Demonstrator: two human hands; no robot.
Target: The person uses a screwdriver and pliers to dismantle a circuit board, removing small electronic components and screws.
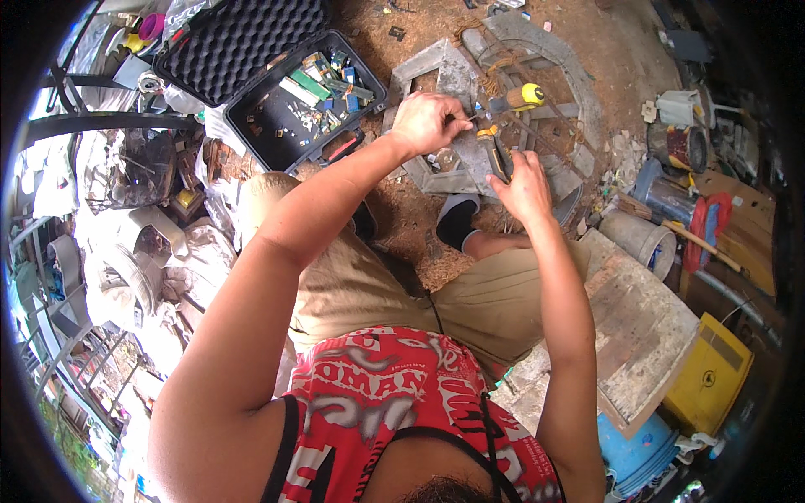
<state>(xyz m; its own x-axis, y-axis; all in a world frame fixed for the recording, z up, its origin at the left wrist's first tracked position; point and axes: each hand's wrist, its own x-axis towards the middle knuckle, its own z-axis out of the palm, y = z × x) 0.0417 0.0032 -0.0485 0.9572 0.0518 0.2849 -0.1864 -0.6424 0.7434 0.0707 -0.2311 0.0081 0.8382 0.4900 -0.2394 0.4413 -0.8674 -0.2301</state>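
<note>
In front of me, my left hand (429,124) is closed, with thumb and fingers pinched at a small thing too tiny to make out. My right hand (525,186) grips a pair of pliers (496,154) with dark handles and orange-yellow near the head. The pliers' head points toward the left fingertips, a short gap apart. Just beyond lies a tool with a yellow and dark handle (521,98). Under both hands is a grey slab (476,159) among worn grey frames. An open black case (277,155) at the far left holds green circuit boards (309,86) and small chips.
The case's foam-lined lid (243,50) leans back. A round grey frame (579,75) lies on the dirt floor at the far right. To the right are a bucket (637,239), a worn board (641,327) and a yellow case (709,373). Pale clutter (126,268) fills the left.
</note>
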